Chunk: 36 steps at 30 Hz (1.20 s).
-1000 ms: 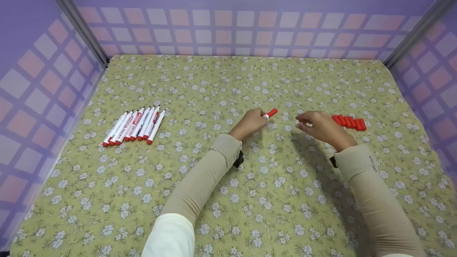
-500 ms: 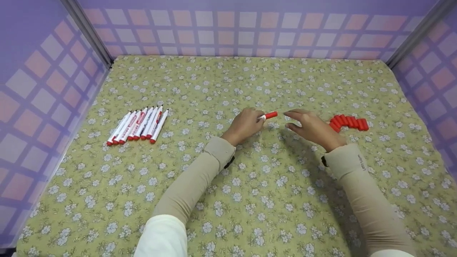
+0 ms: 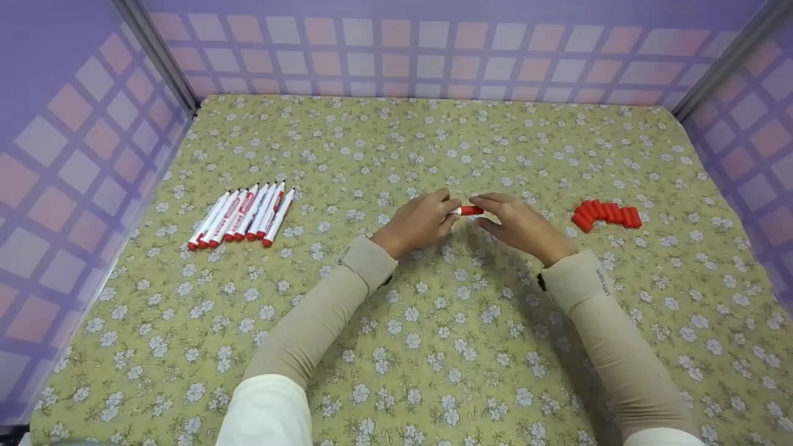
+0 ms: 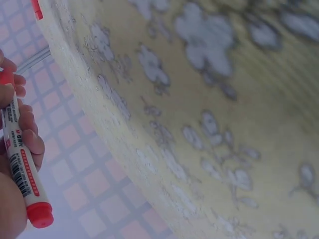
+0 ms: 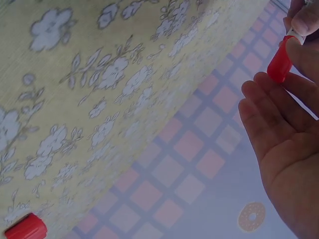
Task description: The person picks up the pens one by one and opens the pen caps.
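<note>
My left hand (image 3: 416,224) grips a white whiteboard marker (image 4: 21,159) by its barrel, above the middle of the cloth. Its red end plug (image 4: 40,215) sticks out past the palm in the left wrist view. On the marker's other end sits a red cap (image 3: 471,210), pointing toward my right hand (image 3: 521,227). The thumb and index finger of that hand pinch the cap (image 5: 280,63), while the other fingers stay extended in the right wrist view. Most of the barrel is hidden by the left hand in the head view.
Several uncapped markers (image 3: 245,214) with dark tips and red ends lie side by side at the left. Several loose red caps (image 3: 607,212) form a curved row at the right. A flowered cloth (image 3: 396,359) covers the table, with checkered purple panels (image 3: 396,56) around it.
Both hands have come together at the middle. The left hand has turned the marker nearly level, and the right hand has moved left from the loose caps onto the marker's cap.
</note>
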Tool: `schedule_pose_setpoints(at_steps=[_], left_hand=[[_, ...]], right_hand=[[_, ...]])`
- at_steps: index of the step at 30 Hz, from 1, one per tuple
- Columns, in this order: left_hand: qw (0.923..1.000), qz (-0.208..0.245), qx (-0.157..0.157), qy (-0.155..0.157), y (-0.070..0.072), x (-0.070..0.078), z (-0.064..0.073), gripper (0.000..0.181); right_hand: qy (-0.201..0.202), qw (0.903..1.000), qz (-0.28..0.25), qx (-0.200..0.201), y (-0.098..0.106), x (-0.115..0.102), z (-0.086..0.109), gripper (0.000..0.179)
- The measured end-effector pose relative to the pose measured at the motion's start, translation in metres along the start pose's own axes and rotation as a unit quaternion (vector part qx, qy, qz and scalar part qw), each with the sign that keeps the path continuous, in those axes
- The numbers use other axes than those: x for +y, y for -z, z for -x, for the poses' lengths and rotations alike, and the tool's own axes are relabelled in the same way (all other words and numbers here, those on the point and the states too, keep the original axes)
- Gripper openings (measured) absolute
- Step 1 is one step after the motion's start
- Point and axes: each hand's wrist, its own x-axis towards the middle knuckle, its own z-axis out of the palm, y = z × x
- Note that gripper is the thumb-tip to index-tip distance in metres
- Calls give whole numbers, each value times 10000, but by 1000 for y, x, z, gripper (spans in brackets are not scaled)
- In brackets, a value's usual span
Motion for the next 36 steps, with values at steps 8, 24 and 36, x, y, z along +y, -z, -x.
schedule_pose_setpoints(at_steps=[8,24,36], left_hand=[[9971,-467,258,-543,4,-2,8,29],[9902,-876,345,-1031,7,-3,21,24],[9901,-569,339,-1237,9,-2,23,24]], right_hand=[[420,9991,-16,-23,-5,-12,-6,38],[673,9966,469,-124,-7,-34,-11,17],[1119,9894,915,106,-6,-38,-10,15]])
